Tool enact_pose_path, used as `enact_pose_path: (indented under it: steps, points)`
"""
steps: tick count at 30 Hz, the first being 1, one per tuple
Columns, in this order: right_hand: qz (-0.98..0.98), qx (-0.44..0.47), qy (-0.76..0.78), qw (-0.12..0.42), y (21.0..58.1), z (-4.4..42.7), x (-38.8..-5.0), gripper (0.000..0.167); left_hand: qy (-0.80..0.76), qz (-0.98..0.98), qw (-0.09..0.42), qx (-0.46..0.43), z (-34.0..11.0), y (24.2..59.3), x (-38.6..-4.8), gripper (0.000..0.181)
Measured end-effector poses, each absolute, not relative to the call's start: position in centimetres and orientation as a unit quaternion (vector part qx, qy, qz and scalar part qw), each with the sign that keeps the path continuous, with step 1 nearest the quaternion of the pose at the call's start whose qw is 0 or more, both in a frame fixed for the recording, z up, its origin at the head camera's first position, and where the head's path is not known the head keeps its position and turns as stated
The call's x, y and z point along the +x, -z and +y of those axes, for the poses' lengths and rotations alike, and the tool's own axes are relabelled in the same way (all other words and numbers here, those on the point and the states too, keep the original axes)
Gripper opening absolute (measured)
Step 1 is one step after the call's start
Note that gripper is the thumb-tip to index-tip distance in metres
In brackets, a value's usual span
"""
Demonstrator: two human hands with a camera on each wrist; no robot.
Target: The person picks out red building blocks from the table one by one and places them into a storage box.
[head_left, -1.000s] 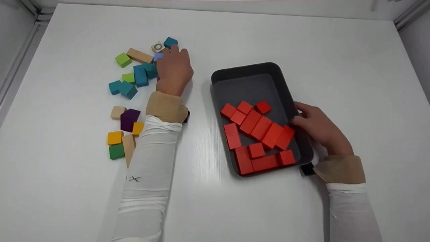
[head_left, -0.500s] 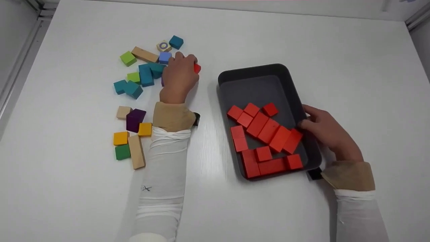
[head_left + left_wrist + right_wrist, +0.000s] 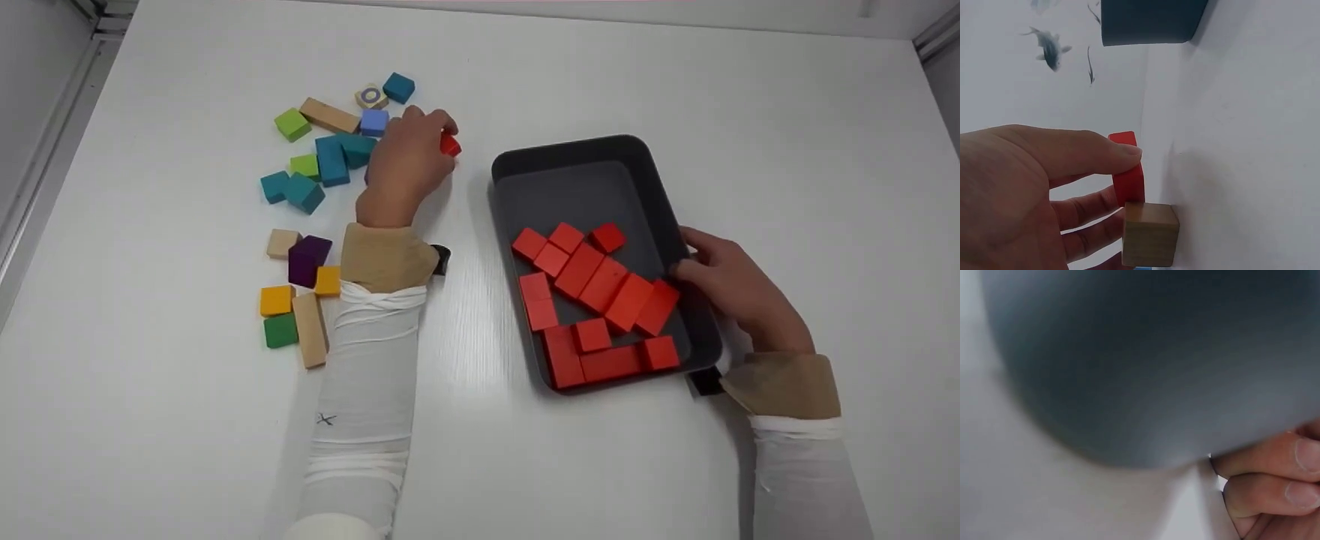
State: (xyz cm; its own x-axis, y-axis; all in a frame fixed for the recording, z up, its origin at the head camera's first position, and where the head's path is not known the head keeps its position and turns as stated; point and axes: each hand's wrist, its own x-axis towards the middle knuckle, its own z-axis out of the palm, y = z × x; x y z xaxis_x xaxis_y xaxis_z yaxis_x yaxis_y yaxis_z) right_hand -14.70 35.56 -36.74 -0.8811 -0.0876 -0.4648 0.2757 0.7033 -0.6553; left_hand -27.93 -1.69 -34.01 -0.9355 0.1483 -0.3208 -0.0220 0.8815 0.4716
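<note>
My left hand (image 3: pixel 409 165) is at the right side of the loose blocks and pinches a red block (image 3: pixel 450 145). In the left wrist view the thumb presses on that red block (image 3: pixel 1129 185), with fingers behind it. A natural wood block (image 3: pixel 1151 236) sits right beside it, and whether they touch I cannot tell. My right hand (image 3: pixel 739 289) grips the right wall of a dark grey tray (image 3: pixel 577 195), thumb over the rim. Several red blocks (image 3: pixel 604 285) lie in the tray's near half. The right wrist view shows the tray's blurred outside (image 3: pixel 1157 382) and curled fingers (image 3: pixel 1264 492).
Left of the tray lie loose blocks: teal (image 3: pixel 332 161), lime green (image 3: pixel 292 124), periwinkle (image 3: pixel 374 122), a wood plank (image 3: pixel 330 115) and a ring-marked block (image 3: pixel 371 96). Nearer are purple (image 3: pixel 307 261), yellow (image 3: pixel 277 300), green (image 3: pixel 281 330) and wood (image 3: pixel 310 330) blocks. All rest on a white table (image 3: pixel 465 465).
My left hand has drawn back from the far teal block, and a red block now shows between its fingers. The right hand keeps hold of the tray. The head view has shifted slightly.
</note>
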Motion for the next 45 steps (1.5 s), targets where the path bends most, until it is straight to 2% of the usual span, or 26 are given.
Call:
enact_pose_path:
  steps: [6, 12, 18, 22, 30, 37, 45]
  points:
    - [0.895, 0.054, 0.372, 0.238, 36.5, 35.7, -14.8, 0.061, -0.261, 0.950, 0.155, 0.068, -0.2, 31.9, -27.1, 0.051]
    - [0.898, 0.053, 0.367, 0.238, 36.3, 35.8, -15.0, 0.059, -0.245, 0.946, 0.153, 0.145, 2.5, 30.3, -25.7, 0.046]
    - [0.899, 0.053, 0.365, 0.235, 36.2, 35.9, -15.1, 0.060, -0.218, 0.939, 0.149, 0.220, 4.8, 30.4, -24.8, 0.042]
    - [0.901, 0.051, 0.365, 0.231, 36.1, 35.8, -15.2, 0.060, -0.189, 0.931, 0.173, 0.261, 5.6, 30.8, -24.5, 0.040]
    - [0.901, 0.049, 0.367, 0.227, 36.0, 35.6, -15.3, 0.061, -0.158, 0.925, 0.202, 0.280, 5.9, 31.5, -24.1, 0.031]
    - [0.897, 0.045, 0.374, 0.233, 37.1, 35.3, -15.0, 0.061, -0.138, 0.923, 0.226, 0.279, 5.7, 32.2, -23.6, 0.030]
    - [0.895, 0.047, 0.375, 0.236, 36.6, 35.7, -14.9, 0.062, -0.121, 0.921, 0.212, 0.304, 6.2, 32.2, -23.3, 0.026]
